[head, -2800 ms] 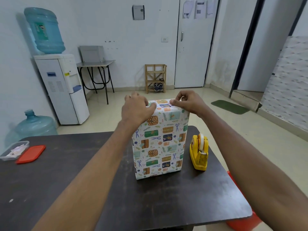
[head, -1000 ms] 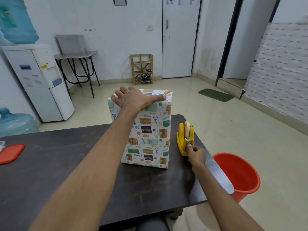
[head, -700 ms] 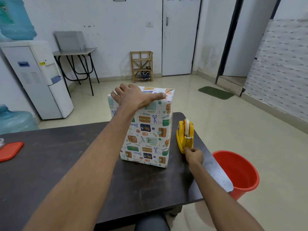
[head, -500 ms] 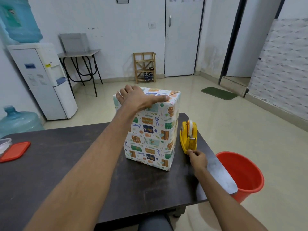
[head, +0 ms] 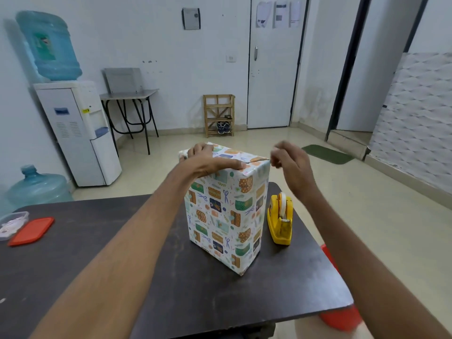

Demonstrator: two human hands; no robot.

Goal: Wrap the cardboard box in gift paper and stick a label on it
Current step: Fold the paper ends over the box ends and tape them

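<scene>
**Box wrapped and upright, right hand up from the dispenser**

Box [head: 226, 211], already covered in patterned gift paper, stands upright on the dark counter [head: 146, 277], near the counter's right end, with one vertical corner turned toward the camera. The left hand [head: 208, 160] lies flat and spread on the top of the box, the thumb stretched along the near top edge, pressing the folded paper down as it did half a second ago.

The right hand [head: 289, 165] is what has changed. Half a second ago it was low on the counter, at the near end of the yellow tape dispenser [head: 280, 220]. Now it is raised beside the top right corner of the box, fingers curled and pinched close together just next to the paper's edge. The hand is blurred, so whether a strip of tape sits between the fingertips cannot be told.

The tape dispenser stands alone just to the right of the box, close to it but not touching, its roll upright.

At the far left end of the counter lie an orange lid [head: 31, 231] and a clear container [head: 11, 223] beside it. A red bucket [head: 340, 316] shows partly below the counter's right edge.
</scene>
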